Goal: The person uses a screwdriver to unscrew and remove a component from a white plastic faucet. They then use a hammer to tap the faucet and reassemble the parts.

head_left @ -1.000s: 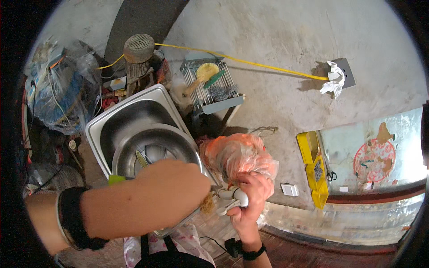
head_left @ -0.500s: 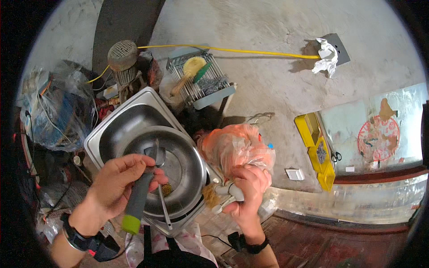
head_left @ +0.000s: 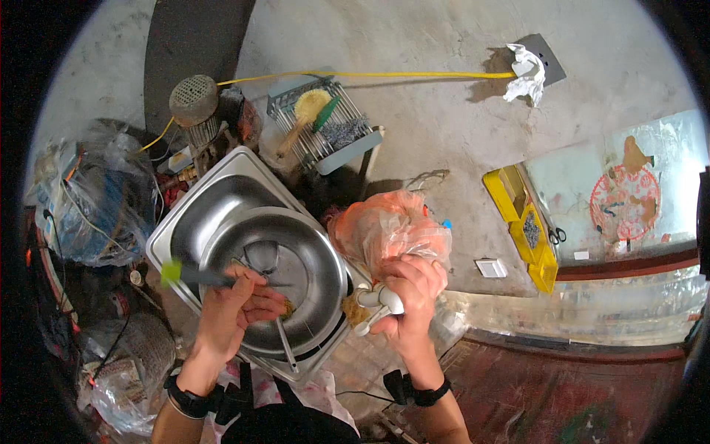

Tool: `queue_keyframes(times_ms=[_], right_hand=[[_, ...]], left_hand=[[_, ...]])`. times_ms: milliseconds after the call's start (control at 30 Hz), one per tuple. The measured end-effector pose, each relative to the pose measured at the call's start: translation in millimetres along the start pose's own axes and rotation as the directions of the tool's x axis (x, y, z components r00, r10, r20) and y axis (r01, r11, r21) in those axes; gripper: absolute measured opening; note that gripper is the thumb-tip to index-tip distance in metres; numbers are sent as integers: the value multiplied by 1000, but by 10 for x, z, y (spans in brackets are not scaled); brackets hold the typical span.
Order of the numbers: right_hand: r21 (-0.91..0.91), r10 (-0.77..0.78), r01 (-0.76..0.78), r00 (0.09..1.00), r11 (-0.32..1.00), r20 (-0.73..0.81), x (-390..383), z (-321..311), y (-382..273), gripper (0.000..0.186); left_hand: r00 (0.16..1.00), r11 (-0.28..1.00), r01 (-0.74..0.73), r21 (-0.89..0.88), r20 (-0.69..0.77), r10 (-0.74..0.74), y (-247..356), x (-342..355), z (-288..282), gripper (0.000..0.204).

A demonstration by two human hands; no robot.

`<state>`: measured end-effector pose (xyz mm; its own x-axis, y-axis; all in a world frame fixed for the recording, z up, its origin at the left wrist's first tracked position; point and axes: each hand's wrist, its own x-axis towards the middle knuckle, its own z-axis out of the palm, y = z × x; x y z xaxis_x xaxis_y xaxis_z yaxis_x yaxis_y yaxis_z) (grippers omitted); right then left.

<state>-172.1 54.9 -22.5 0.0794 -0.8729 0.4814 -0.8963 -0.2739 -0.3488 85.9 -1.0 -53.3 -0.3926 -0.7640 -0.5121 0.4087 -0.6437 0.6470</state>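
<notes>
The left hand (head_left: 235,309) is closing around several utensils over the steel bowl (head_left: 318,251): a dark-handled tool with a green tip (head_left: 172,272) is sticking out to the left, and a thin metal utensil (head_left: 286,345) is pointing down past the bowl's near rim. The fingers are curling over the handles, just above the bowl's bottom. The right hand (head_left: 409,296) is gripping white-handled utensils (head_left: 379,303) together with the gathered neck of an orange plastic bag (head_left: 388,229), which is bulging up just beyond the knuckles, beside the bowl's right edge. Both wrists are wearing dark bands.

The bowl is sitting inside a stainless sink (head_left: 214,196), which is lying tilted at an angle. Left of the sink, a heap of clear plastic bags (head_left: 92,203) is piling up. Beyond the sink a wire rack (head_left: 325,129) is holding a yellow brush (head_left: 312,105) and a green-handled tool. A round grey mesh cap (head_left: 194,96) is standing near the rack, and a yellow cord (head_left: 384,74) is running across the concrete floor toward a crumpled white cloth (head_left: 523,70). To the right a yellow tray (head_left: 521,222) is lying
</notes>
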Motion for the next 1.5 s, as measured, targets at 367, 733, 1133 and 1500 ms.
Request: queue_keyframes(times_ms=[367, 733, 1133, 1500], right_hand=[[-3, -36, 36, 999, 999, 8, -76, -35, 60, 66], [0, -48, 48, 999, 999, -2, -73, -1, 58, 67], [102, 109, -107, 994, 989, -12, -158, 23, -13, 50], [-57, 38, -40, 999, 998, -39, -62, -10, -57, 59]], left_hand=[[852, 629, -498, 597, 470, 228, 445, 18, 567, 24], [635, 503, -712, 490, 755, 165, 621, 369, 832, 11], [330, 470, -838, 277, 944, 31, 739, 538, 1129, 14], [285, 304, -906, 295, 955, -78, 768, 479, 1101, 26]])
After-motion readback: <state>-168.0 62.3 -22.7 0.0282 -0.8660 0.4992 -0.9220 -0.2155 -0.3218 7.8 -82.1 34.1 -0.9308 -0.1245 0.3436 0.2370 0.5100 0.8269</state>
